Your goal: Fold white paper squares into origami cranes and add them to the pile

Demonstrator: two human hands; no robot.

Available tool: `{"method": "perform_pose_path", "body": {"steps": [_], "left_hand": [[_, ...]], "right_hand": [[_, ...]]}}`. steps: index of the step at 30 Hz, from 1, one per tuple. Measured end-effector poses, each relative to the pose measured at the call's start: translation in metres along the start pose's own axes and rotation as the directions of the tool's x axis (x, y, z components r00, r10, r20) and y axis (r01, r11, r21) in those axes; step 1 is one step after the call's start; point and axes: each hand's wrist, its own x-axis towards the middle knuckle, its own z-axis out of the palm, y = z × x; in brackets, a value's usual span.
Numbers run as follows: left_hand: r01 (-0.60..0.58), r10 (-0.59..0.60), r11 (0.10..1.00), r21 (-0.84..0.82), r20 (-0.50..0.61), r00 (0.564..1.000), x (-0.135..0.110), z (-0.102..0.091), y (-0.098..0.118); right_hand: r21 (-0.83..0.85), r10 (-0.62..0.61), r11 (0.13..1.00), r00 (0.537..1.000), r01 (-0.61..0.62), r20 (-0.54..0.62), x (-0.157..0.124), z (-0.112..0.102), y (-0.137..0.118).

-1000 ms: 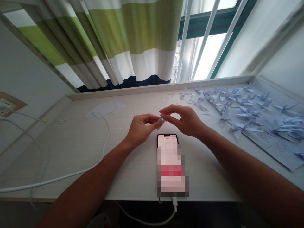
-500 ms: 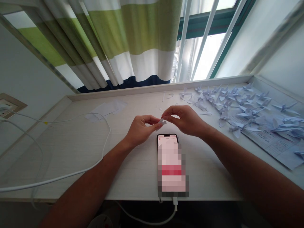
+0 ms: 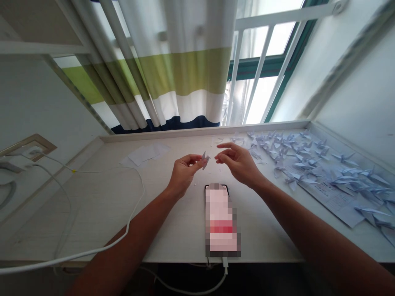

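Note:
Between the thumb and fingers of my left hand (image 3: pixel 184 172) is a small folded white paper crane (image 3: pixel 204 159), held above the middle of the desk. My right hand (image 3: pixel 237 163) is just to the right of it, fingers apart and nothing in them; a small gap separates its fingertips from the paper. Many more folded paper cranes (image 3: pixel 298 176) lie in a spread pile on the right side of the desk, some on a printed sheet (image 3: pixel 333 201).
A phone (image 3: pixel 220 218) with a cable plugged in lies near the front edge. Flat white paper sheets (image 3: pixel 145 153) rest at the back left. A white cable (image 3: pixel 135 205) loops across the left side and over my left forearm. Paper scraps lie near the back.
My right hand has let go of the paper crane and drawn back to the right, its fingers spreading. My left hand still holds the crane. The camera view has tilted upward.

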Motion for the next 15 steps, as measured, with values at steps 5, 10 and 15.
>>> {"method": "perform_pose_path", "body": {"steps": [5,10,15], "left_hand": [[0.137,-0.105,0.98,-0.142,0.213,0.971,-0.011,0.004,0.024],[0.12,-0.077,0.989,-0.091,0.383,0.92,-0.032,0.004,0.051],[0.174,-0.14,0.984,-0.032,0.457,0.878,-0.049,0.008,0.075]], "right_hand": [[0.311,0.146,0.925,0.96,-0.219,0.24,-0.024,0.001,-0.017],[0.414,0.186,0.872,0.96,-0.26,0.211,-0.047,-0.002,-0.037],[0.404,0.191,0.897,0.982,-0.176,0.004,-0.073,-0.014,-0.069]]}}
